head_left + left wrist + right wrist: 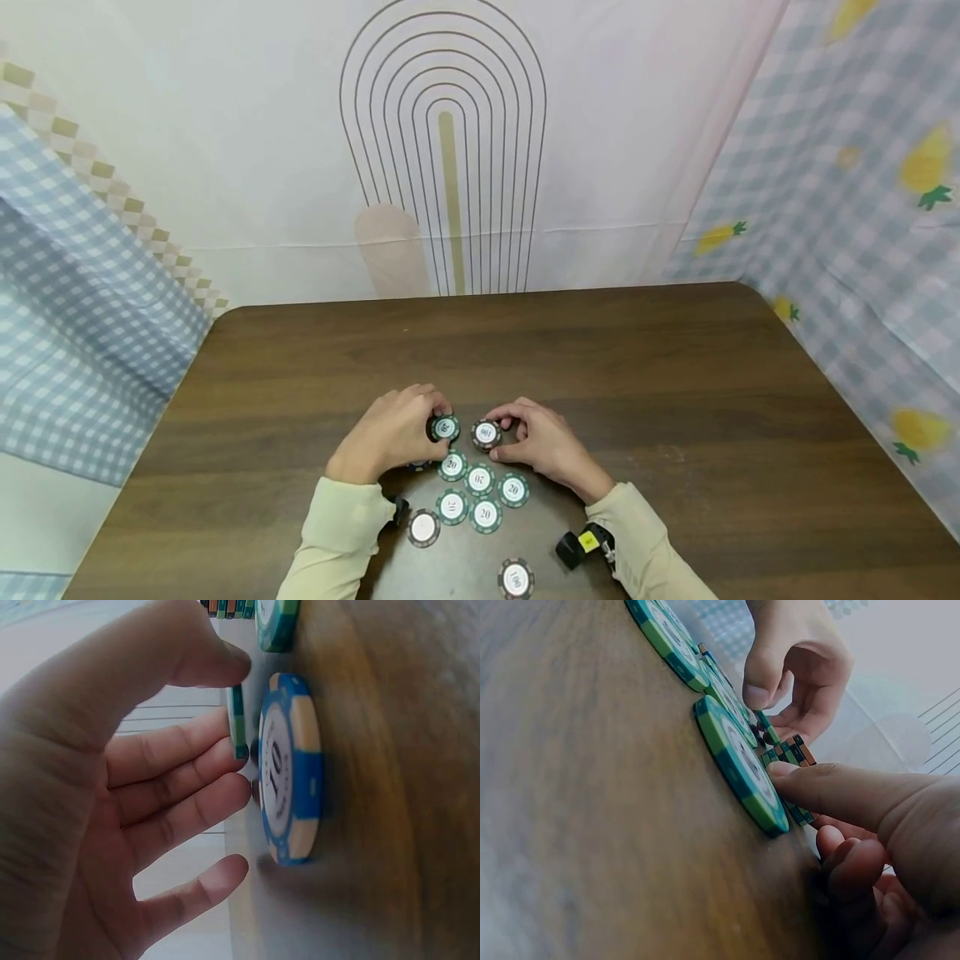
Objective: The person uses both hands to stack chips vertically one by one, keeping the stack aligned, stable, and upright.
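The two hands are apart, with a small gap between them. The left hand (pixel 392 432) pinches a green chip (pixel 446 428) between thumb and fingers, raised off the table (pixel 480 350). The right hand (pixel 546 443) holds a stack of chips (pixel 487 434) at its side, thumb and forefinger on the edge; the top chip is marked 100. This stack stands between the hands, just right of the pinched chip.

Under the left hand a blue chip (pixel 279 765) marked 10 lies on the wood. Five loose green chips (pixel 480 479) lie on the near side of both hands, one close by the left thumb, another nearest the right hand. A dark-rimmed chip (pixel 423 528) sits beside the left wrist, and a brown-edged chip (pixel 516 578) lies between the forearms. Each wrist wears a black device (pixel 572 550) below a pale sleeve (pixel 633 533). Beyond the hands, past the table's far edge, hangs a white cloth (pixel 622 125) with printed arches.
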`<state>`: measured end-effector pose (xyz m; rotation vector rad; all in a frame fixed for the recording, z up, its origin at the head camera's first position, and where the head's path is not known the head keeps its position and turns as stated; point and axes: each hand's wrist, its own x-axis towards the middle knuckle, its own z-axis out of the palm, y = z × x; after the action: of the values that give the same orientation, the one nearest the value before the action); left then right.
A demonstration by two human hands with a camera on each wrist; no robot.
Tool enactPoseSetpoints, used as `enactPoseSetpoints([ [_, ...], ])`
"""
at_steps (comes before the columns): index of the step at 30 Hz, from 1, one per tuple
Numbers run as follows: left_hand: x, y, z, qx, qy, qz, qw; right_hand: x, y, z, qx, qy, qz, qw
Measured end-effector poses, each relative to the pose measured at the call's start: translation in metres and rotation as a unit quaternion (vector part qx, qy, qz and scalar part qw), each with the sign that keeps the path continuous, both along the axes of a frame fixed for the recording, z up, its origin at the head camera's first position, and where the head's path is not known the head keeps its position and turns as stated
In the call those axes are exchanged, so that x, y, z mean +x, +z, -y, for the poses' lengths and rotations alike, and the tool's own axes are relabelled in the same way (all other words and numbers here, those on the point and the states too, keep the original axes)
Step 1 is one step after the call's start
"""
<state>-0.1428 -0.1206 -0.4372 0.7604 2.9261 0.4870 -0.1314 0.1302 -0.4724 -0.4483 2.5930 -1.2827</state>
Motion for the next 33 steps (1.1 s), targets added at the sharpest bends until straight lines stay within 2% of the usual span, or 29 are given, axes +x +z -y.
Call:
enactPoseSetpoints([
  [9, 0.000, 0.006, -0.002, 0.009, -0.004, -0.028, 0.9996, -0.002, 0.000, -0.002, 0.007, -0.001, -0.001, 1.0000],
  [18, 0.002, 0.010, -0.007, 0.044, -0.040, -0.036, 0.9976, -0.002, -0.001, -0.002, 0.004, 0.001, 0.007, 1.0000],
  [25, 0.004, 0.010, -0.014, 0.074, -0.065, -0.024, 0.9949, -0.003, -0.001, -0.003, 0.008, 0.004, 0.004, 1.0000],
  [30, 0.004, 0.009, -0.022, 0.075, -0.085, -0.025, 0.9932, -0.003, 0.000, -0.004, 0.009, 0.006, 0.001, 0.9999],
  [33, 0.004, 0.008, -0.027, 0.063, -0.096, -0.045, 0.9924, -0.003, 0.000, -0.005, 0.007, 0.007, -0.003, 0.9999],
])
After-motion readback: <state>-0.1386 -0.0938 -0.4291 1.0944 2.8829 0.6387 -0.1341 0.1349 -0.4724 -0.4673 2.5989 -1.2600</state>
